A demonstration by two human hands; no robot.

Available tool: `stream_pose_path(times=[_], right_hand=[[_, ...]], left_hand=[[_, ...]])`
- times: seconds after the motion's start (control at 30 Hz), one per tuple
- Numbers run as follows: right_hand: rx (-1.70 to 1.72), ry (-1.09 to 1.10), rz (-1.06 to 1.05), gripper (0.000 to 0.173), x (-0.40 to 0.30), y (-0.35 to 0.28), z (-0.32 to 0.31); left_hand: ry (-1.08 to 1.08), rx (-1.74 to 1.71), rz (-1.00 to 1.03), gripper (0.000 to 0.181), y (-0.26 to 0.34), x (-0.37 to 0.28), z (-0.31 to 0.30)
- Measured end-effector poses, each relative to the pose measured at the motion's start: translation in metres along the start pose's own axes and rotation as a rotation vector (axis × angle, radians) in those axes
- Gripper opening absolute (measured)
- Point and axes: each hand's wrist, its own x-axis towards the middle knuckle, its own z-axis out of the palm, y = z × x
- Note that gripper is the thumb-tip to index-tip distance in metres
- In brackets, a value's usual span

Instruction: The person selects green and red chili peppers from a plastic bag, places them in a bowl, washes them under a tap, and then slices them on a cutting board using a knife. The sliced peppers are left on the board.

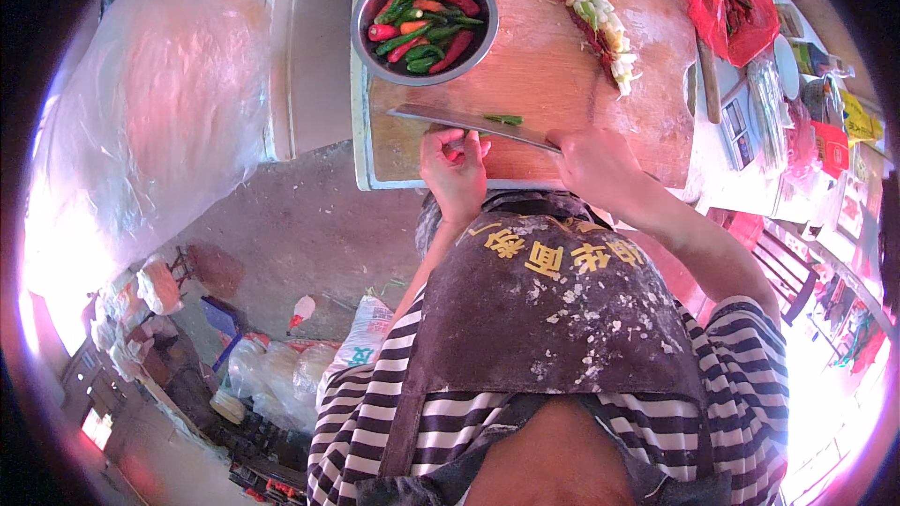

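My right hand (598,161) grips the handle end of a long-bladed kitchen knife (478,126) over the near part of a wooden cutting board (520,77). Just below the blade, my left hand (455,172) has its fingers curled around a small red and green piece, apparently a chili pepper (453,149). A cut green piece (503,119) lies on the board beyond the knife. At the far left of the board stands a metal bowl (486,60) of whole red, green and orange peppers. Chopped white scallion pieces (598,21) and dried red chilies (587,31) form a slanting row at the far right.
A red plastic bag (752,42) of dried chilies, a wooden rod (709,81) and a device resembling a kitchen scale (738,126) lie right of the board. Large clear plastic sheeting (169,84) covers something at the left. Plastic-wrapped bundles (281,372) are on the floor behind.
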Motion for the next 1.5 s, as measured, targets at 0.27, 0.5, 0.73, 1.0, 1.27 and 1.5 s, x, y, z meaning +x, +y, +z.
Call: stream_pose_path(times=[0.27, 0.5, 0.73, 1.0, 1.27, 1.5], right_hand=[[0.155, 0.060, 0.013, 0.028, -0.019, -0.007, -0.004], [0.124, -0.079, -0.007, 0.027, -0.005, -0.015, -0.002], [0.107, 0.051, -0.054, 0.025, 0.021, -0.030, 0.002], [0.207, 0.066, 0.006, 0.033, -0.006, -0.017, -0.011], [0.110, 0.036, -0.001, 0.029, -0.017, -0.012, -0.006], [0.046, -0.065, 0.055, 0.031, -0.022, -0.007, -0.015]], left_hand=[[0.011, -0.082, -0.075, 0.016, -0.002, 0.001, 0.002], [-0.024, -0.016, -0.012, 0.013, -0.002, 0.002, 0.002], [-0.019, -0.043, 0.029, 0.011, 0.002, 0.001, 0.004], [-0.007, 0.007, 0.014, 0.011, 0.000, 0.001, 0.001], [-0.015, -0.030, -0.029, 0.011, 0.001, 0.002, 0.001], [-0.031, 0.032, -0.062, 0.013, 0.012, 0.004, 0.000]])
